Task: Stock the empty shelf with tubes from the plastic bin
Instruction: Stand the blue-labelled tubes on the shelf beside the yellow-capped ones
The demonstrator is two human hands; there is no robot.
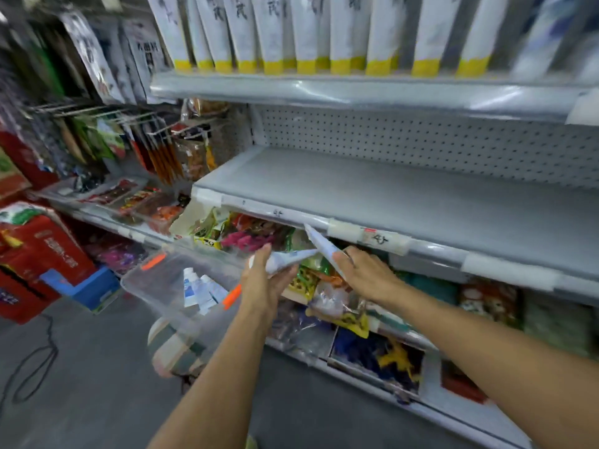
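1. The left hand point(269, 277) is closest. Its fingers are curled round a white tube point(287, 259), so it has a good hold of it.
2. The right hand point(364, 270) is just beside it. It grips a second tube point(319, 243), which points up at the front edge of the shelf above. The two tubes look like they meet near their ends, but the blur makes it hard to tell.
3. A bit to the left is the clear plastic bin point(152, 286). A few spare tubes point(202, 291) lie inside it.
4. Behind the hands is a low shelf full of bright bags point(311, 283).
5. Above the bags is the empty shelf point(372, 196). No tube is on it yet.
6. Highest and furthest back, the top shelf point(324, 89) holds a row of tall white packs with yellow ends point(304, 43).
7. I think the job has only just begun. Two tubes are out of the bin and close to the empty shelf. They still need to be set down, and then the ones left in the bin must follow.
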